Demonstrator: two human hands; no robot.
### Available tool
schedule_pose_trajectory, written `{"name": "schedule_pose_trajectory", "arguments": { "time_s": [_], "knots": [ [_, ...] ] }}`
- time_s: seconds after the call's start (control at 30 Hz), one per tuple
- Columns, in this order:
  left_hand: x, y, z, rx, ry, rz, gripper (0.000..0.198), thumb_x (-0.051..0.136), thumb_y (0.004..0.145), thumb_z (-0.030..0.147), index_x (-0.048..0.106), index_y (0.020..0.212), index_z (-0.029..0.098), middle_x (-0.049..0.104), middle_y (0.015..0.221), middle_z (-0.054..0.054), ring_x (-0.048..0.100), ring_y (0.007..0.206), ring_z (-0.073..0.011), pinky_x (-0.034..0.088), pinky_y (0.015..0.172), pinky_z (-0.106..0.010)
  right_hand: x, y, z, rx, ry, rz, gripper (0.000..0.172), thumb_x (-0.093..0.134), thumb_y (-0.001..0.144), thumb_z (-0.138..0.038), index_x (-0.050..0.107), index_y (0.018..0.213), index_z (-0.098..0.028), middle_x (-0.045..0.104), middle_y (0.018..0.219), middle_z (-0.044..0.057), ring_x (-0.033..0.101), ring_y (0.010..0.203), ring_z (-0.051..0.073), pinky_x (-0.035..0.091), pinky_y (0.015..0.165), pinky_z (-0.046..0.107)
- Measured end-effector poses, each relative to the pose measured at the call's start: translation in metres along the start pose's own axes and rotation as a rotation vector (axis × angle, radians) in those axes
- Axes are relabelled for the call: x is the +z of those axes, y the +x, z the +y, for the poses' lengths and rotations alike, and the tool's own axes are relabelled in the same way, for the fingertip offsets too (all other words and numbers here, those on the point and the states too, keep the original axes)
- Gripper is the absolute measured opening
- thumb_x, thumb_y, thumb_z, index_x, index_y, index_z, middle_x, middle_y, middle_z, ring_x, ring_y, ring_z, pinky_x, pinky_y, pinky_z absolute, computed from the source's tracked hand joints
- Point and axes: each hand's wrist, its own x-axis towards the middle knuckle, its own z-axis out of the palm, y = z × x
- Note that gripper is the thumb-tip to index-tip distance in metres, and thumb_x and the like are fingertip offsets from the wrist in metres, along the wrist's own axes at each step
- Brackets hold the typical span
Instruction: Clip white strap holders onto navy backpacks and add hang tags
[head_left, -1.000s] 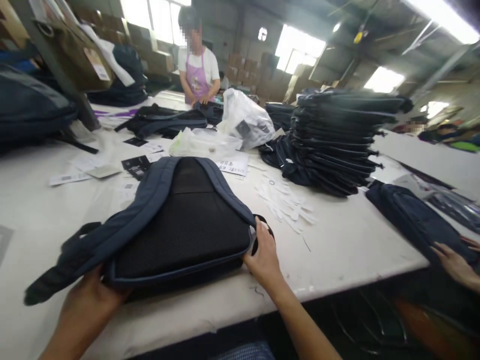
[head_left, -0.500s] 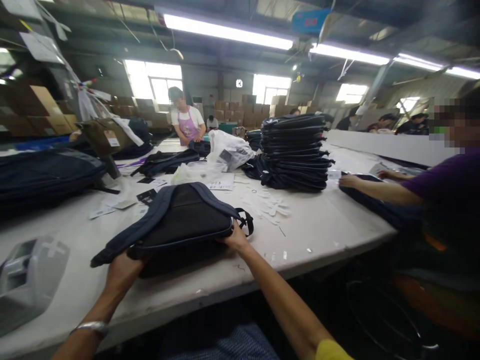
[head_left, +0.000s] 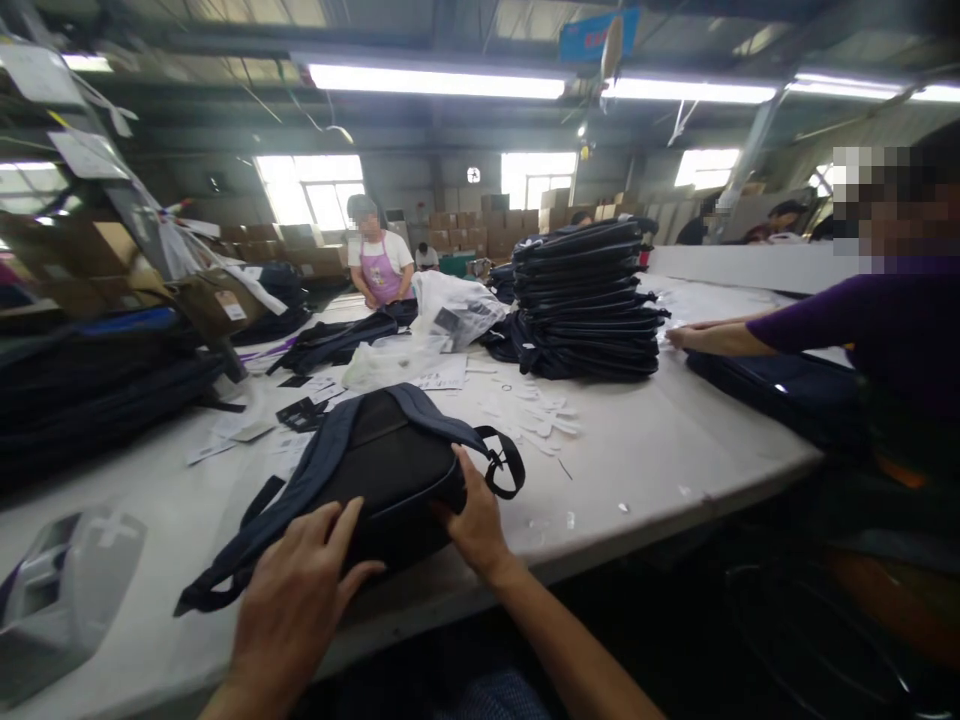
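Observation:
A navy and black backpack (head_left: 405, 450) lies on the white table in front of me, its back panel and padded shoulder straps facing up. My left hand (head_left: 296, 575) is at its near left side, fingers spread and thumb apart, touching or just over the edge without gripping. At the right end, my right hand (head_left: 476, 515) holds the backpack's corner, thumb on the near side and fingers over the edge. Beside that hand, a loop of black webbing strap (head_left: 510, 465) sticks out over the table.
A tall stack of navy bags (head_left: 585, 300) stands beyond the backpack. White strips (head_left: 536, 415), labels (head_left: 304, 410) and clear plastic bags (head_left: 457, 310) lie about. A grey tape dispenser (head_left: 67, 580) is at left. At right, a co-worker in purple (head_left: 840, 310) reaches over another bag.
My left hand has come from under the backpack's left end to its near edge, fingers spreading. The backpack has turned and shifted slightly nearer. The co-worker's arms have moved toward the stack.

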Motion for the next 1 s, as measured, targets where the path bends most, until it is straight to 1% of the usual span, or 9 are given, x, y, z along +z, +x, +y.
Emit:
{"name": "schedule_pose_trajectory", "arguments": {
  "time_s": [0.1, 0.2, 0.4, 0.57, 0.67, 0.73, 0.8, 0.9, 1.0],
  "knots": [
    [0.011, 0.045, 0.027, 0.175, -0.089, -0.028, 0.076, 0.077, 0.07, 0.037, 0.049, 0.14, 0.026, 0.052, 0.14, -0.011, 0.051, 0.125, -0.0333, 0.047, 0.097, -0.042, -0.001, -0.009, -0.009, -0.039, -0.009, -0.054, 0.08, 0.069, 0.081, -0.032, 0.028, 0.149, -0.028, 0.054, 0.135, 0.006, 0.054, 0.122, 0.023, 0.048, 0.104, 0.036],
    [0.028, 0.072, 0.03, 0.183, -0.264, -0.178, 0.055, 0.068, 0.08, 0.032, 0.055, 0.134, 0.03, 0.06, 0.132, -0.003, 0.061, 0.115, -0.027, 0.053, 0.088, -0.035, 0.005, -0.023, -0.004, 0.166, 0.02, 0.027, 0.099, 0.077, 0.074, -0.034, 0.018, 0.152, -0.024, 0.052, 0.137, 0.011, 0.053, 0.124, 0.026, 0.051, 0.099, 0.039],
    [0.029, 0.065, 0.025, -0.055, -0.524, -0.111, 0.044, 0.061, 0.085, 0.039, 0.059, 0.129, 0.036, 0.067, 0.121, 0.005, 0.066, 0.107, -0.0235, 0.054, 0.085, -0.031, 0.02, -0.038, 0.015, 0.475, 0.256, 0.009, 0.102, 0.077, 0.072, -0.039, 0.018, 0.153, -0.018, 0.059, 0.128, 0.015, 0.061, 0.114, 0.029, 0.056, 0.088, 0.042],
    [0.026, 0.062, 0.035, -0.112, -0.484, -0.113, 0.042, 0.06, 0.085, 0.043, 0.062, 0.126, 0.035, 0.067, 0.121, 0.003, 0.066, 0.106, -0.0256, 0.055, 0.081, -0.033, 0.014, -0.022, 0.008, 0.56, 0.358, -0.075, 0.093, 0.077, 0.069, -0.039, 0.032, 0.148, -0.022, 0.06, 0.129, 0.008, 0.057, 0.12, 0.027, 0.05, 0.098, 0.042],
    [0.023, 0.07, 0.048, 0.09, -0.301, -0.095, 0.058, 0.059, 0.083, 0.023, 0.048, 0.14, 0.03, 0.054, 0.139, -0.004, 0.055, 0.123, -0.0285, 0.049, 0.098, -0.04, 0.018, -0.022, 0.004, 0.55, 0.377, 0.045, 0.077, 0.071, 0.073, -0.031, 0.042, 0.143, -0.02, 0.061, 0.127, 0.007, 0.058, 0.119, 0.026, 0.048, 0.101, 0.039],
    [0.019, 0.081, 0.06, 0.332, -0.168, -0.07, 0.076, 0.056, 0.078, 0.007, 0.036, 0.147, 0.03, 0.034, 0.153, -0.008, 0.037, 0.138, -0.0304, 0.04, 0.107, -0.046, 0.023, -0.028, 0.004, 0.523, 0.379, 0.092, 0.076, 0.068, 0.073, -0.028, 0.042, 0.143, -0.018, 0.061, 0.127, 0.008, 0.057, 0.119, 0.026, 0.049, 0.1, 0.039],
    [0.013, 0.095, 0.074, 0.639, -0.072, -0.101, 0.072, 0.052, 0.078, 0.001, 0.043, 0.142, 0.032, 0.022, 0.158, -0.008, 0.025, 0.144, -0.0306, 0.035, 0.11, -0.049, 0.028, -0.034, 0.006, 0.479, 0.389, 0.121, 0.074, 0.067, 0.074, -0.029, 0.043, 0.142, -0.016, 0.059, 0.129, 0.01, 0.055, 0.121, 0.028, 0.049, 0.1, 0.039],
    [0.006, 0.116, 0.089, 0.936, 0.037, -0.272, 0.032, 0.051, 0.085, 0.005, 0.065, 0.11, 0.019, 0.051, 0.139, -0.012, 0.042, 0.134, -0.0284, 0.046, 0.097, -0.042, 0.029, -0.043, 0.01, 0.532, 0.378, 0.108, 0.071, 0.067, 0.077, -0.037, 0.044, 0.141, -0.014, 0.058, 0.131, 0.012, 0.055, 0.122, 0.028, 0.048, 0.101, 0.039],
    [0.004, 0.127, 0.09, 0.878, 0.069, -0.345, 0.013, 0.054, 0.084, 0.008, 0.065, 0.088, 0.015, 0.067, 0.102, -0.01, 0.059, 0.108, -0.0255, 0.052, 0.071, -0.033, 0.025, -0.045, 0.012, 0.655, 0.37, 0.077, 0.067, 0.066, 0.079, -0.042, 0.049, 0.137, -0.014, 0.064, 0.121, 0.01, 0.06, 0.114, 0.027, 0.048, 0.099, 0.037]
  ]
}}
